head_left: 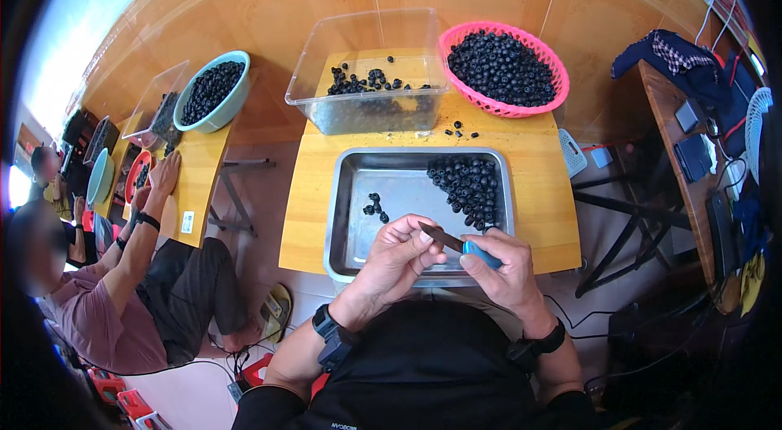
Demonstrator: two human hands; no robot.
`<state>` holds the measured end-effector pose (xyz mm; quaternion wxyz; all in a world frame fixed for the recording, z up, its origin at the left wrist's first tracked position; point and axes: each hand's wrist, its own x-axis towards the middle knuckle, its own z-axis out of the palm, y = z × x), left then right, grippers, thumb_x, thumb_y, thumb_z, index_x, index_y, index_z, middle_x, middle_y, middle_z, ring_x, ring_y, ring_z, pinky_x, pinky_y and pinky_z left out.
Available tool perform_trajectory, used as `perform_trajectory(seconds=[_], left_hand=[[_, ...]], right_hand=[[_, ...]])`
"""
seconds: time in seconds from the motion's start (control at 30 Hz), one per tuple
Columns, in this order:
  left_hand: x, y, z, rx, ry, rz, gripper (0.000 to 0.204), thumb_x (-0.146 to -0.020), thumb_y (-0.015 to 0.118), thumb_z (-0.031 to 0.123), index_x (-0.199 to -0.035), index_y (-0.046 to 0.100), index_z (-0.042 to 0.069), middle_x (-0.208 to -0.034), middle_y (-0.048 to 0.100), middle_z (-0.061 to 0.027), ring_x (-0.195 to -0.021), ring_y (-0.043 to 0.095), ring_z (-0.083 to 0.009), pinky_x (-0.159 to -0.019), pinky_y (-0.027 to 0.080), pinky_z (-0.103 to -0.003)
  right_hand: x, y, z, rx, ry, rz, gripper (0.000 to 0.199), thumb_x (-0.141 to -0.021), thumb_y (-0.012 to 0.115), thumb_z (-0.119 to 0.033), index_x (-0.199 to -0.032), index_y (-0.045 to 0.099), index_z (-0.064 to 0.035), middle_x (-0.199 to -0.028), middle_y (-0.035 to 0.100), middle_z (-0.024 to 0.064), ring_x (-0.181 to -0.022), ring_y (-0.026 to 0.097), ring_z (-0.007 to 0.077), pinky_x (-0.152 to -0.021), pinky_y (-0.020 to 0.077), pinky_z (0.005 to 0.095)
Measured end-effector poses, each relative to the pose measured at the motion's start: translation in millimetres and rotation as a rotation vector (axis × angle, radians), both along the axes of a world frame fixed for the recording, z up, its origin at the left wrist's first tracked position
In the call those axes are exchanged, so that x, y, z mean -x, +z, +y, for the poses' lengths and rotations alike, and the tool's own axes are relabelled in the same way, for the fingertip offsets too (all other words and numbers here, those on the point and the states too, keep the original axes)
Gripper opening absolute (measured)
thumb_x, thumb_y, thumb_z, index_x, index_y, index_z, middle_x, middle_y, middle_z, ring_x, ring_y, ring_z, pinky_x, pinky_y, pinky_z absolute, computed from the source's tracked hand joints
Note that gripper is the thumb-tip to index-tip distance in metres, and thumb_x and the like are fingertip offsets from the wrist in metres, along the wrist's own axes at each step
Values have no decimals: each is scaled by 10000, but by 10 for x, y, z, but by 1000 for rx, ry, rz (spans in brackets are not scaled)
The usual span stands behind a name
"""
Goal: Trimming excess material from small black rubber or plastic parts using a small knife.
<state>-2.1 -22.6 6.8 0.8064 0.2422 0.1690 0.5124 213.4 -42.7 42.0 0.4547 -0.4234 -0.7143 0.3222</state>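
Note:
In my right hand (503,267) is a small knife (482,256) with a blue handle and a short dark blade pointing left. My left hand (397,255) is closed in a pinch by the blade's tip; whatever its fingers hold is hidden. Both hands are over the near rim of a metal tray (338,222). A large heap of small dark round fruits (468,186) fills the tray's right side, while a few more fruits (375,208) sit apart toward its left.
Behind the tray stand a clear plastic bin (366,114) and a pink basket (560,76), both holding dark fruits. Loose pieces (459,133) dot the wooden table (305,210). At left, a co-worker (114,308) reaches over another table with a pale green bowl (238,96). A cluttered side table (676,161) stands right.

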Motion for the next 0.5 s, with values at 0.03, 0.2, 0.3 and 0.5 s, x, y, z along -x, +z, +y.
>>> perform_trajectory(seconds=[0.03,0.2,0.3,0.5], left_hand=[[5,-18,-2,2,1,-1,183,-1014,670,95,-1178,656,14,-1026,710,-82,-878,703,-140,-860,645,-322],[15,-77,2,18,-16,-59,188,-1011,671,95,-1178,654,11,-1013,712,-89,-896,728,-158,-862,651,-331],[14,-75,3,24,-19,-61,176,-1014,669,95,-1170,660,13,-1006,715,-89,-890,727,-158,-854,650,-330],[28,26,-52,-8,-74,-22,148,-1022,666,108,-1144,679,27,-987,713,-81,-894,712,-147,-843,648,-324]], right_hand=[[-2,0,0,-14,6,-11,360,-933,799,-281,-1094,753,38,-761,656,116,-635,621,191,-574,468,318],[4,18,6,-29,9,-43,364,-927,804,-281,-1094,753,38,-771,666,123,-634,631,197,-574,478,323],[8,5,19,-48,12,-54,354,-926,802,-265,-1093,752,42,-774,668,127,-631,634,202,-570,479,322],[-35,-114,98,-60,-93,-37,316,-929,792,-231,-1061,750,54,-760,655,128,-634,622,207,-579,471,330]])
